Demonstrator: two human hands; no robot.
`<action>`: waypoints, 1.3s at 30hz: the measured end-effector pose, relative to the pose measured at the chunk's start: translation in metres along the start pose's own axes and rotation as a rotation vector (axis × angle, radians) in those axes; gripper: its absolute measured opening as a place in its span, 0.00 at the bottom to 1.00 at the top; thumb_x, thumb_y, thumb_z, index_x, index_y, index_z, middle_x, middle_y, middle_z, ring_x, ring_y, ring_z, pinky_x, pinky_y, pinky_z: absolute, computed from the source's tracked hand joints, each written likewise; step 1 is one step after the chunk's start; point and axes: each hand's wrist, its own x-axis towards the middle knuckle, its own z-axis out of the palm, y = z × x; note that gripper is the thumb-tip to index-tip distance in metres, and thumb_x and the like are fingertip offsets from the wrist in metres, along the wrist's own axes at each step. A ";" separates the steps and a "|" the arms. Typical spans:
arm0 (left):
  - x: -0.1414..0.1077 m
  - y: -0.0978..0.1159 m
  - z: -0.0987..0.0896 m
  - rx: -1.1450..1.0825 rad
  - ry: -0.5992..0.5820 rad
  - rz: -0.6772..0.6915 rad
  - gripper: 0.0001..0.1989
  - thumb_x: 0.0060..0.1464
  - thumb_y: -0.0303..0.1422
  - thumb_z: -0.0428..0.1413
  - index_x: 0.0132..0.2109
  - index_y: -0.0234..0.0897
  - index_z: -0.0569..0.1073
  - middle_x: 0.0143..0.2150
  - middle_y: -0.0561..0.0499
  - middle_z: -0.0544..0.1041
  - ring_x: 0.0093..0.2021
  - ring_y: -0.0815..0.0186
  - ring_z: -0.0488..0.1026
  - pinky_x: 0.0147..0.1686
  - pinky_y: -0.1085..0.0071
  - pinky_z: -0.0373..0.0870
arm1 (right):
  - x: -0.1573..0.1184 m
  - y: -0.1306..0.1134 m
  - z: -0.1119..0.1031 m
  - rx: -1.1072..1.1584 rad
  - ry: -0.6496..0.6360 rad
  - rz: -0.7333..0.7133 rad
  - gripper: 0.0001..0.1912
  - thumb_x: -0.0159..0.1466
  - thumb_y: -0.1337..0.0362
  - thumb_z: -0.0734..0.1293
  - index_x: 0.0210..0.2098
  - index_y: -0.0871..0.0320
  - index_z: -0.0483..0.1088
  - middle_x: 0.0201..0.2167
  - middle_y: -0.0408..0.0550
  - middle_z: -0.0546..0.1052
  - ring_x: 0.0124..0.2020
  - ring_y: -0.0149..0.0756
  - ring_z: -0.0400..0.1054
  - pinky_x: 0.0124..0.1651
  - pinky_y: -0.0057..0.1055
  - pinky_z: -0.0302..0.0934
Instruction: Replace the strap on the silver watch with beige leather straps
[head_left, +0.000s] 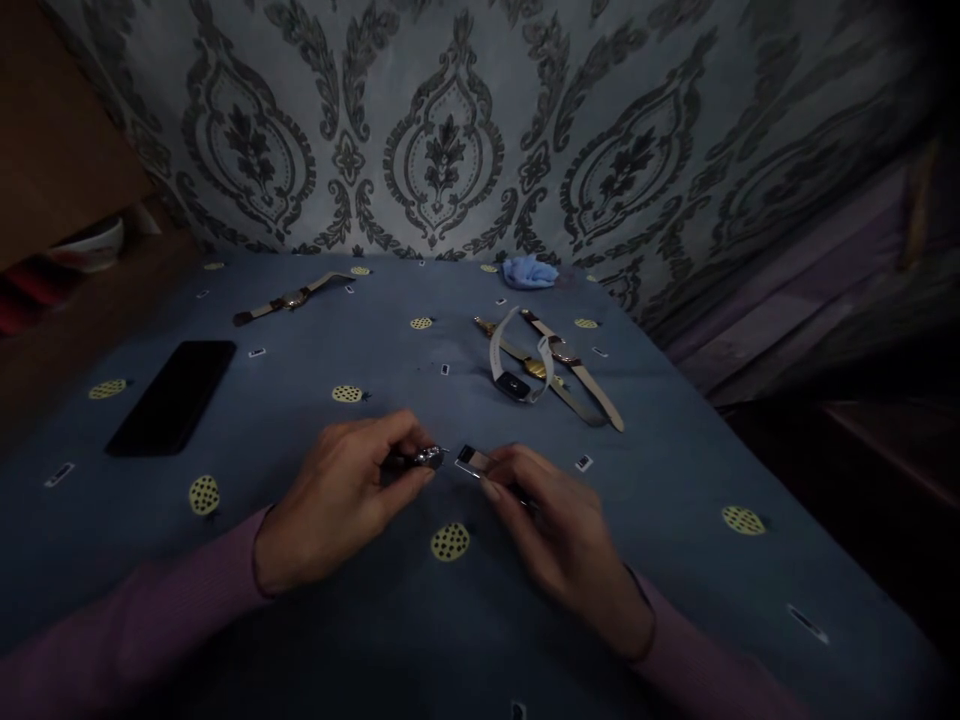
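Note:
Near the middle of the blue patterned table, my left hand (349, 495) pinches a small shiny metal piece (430, 457), perhaps part of a watch; its rest is hidden by the fingers. Just to the right, my right hand (559, 530) grips a small flat silver-edged item (471, 461) with a dark end pointing left. The two held things are close together with a narrow gap between them. Beyond my right hand lie a white-strapped smartwatch (514, 386), a gold-faced watch (535, 368) and a watch with a light strap and round face (562, 349), overlapping.
A black phone (174, 398) lies at the left of the table (390, 340). Another watch (292, 299) rests at the back left. A crumpled blue cloth (529, 272) is by the patterned wall. A white bowl (88, 246) stands on a shelf at far left.

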 end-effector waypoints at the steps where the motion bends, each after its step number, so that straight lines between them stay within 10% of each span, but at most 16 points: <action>1: 0.000 0.000 0.000 0.003 0.004 0.003 0.01 0.55 0.27 0.56 0.36 0.37 0.72 0.31 0.56 0.75 0.31 0.69 0.72 0.31 0.73 0.66 | 0.000 0.000 0.000 -0.011 -0.002 -0.005 0.09 0.67 0.74 0.59 0.31 0.57 0.61 0.29 0.46 0.70 0.29 0.30 0.65 0.30 0.27 0.59; 39: -0.003 0.004 0.003 0.098 0.010 0.080 0.03 0.55 0.26 0.55 0.35 0.37 0.68 0.30 0.56 0.73 0.29 0.70 0.70 0.29 0.73 0.64 | -0.002 0.000 0.003 -0.113 -0.013 -0.036 0.08 0.66 0.74 0.59 0.33 0.56 0.62 0.31 0.48 0.71 0.30 0.33 0.67 0.30 0.29 0.62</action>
